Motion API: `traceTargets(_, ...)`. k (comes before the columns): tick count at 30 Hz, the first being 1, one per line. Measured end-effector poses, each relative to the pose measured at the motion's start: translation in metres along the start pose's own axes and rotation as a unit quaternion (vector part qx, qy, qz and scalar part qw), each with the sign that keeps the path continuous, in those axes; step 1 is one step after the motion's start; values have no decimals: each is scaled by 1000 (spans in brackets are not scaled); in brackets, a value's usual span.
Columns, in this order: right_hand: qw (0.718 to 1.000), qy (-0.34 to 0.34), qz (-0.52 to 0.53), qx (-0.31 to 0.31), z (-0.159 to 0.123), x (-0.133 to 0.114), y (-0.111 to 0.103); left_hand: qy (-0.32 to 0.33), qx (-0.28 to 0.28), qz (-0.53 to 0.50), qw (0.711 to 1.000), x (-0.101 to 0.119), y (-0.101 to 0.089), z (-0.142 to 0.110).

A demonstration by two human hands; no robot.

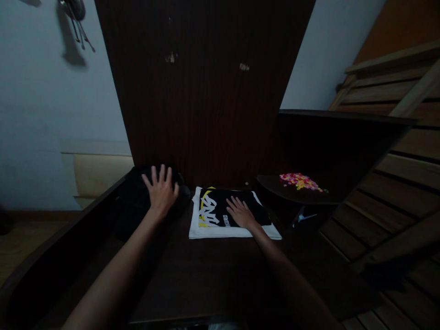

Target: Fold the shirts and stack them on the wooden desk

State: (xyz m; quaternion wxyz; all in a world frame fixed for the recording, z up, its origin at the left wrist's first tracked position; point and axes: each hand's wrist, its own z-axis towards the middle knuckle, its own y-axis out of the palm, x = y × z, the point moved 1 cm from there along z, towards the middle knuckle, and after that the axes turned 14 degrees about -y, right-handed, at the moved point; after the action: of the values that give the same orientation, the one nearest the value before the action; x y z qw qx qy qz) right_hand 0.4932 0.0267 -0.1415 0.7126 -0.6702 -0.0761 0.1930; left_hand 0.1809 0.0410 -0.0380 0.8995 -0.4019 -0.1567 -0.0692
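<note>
A folded black shirt (252, 208) with white lettering and a yellow print lies on folded white cloth (220, 233) on the dark desk (206, 275). My right hand (240, 212) rests flat on the black shirt, its fingers spread. To the left, my left hand (161, 190) is open, fingers spread, over a dark heap that looks like black fabric (132, 197). Whether that palm touches the heap, I cannot tell. Nothing is held in either hand.
A small shelf (268, 185) on the right bears a pile of pink, red and yellow bits (299, 180). Below it sits a pale object (304, 217). A tall dark panel (206, 101) rises behind the desk, and wooden slats (395, 183) stand at the right.
</note>
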Motion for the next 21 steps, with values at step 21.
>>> traceTargets(21, 909, -53, 354, 214, -5, -44, -4, 144, -188, -283, 930, 16, 37, -89)
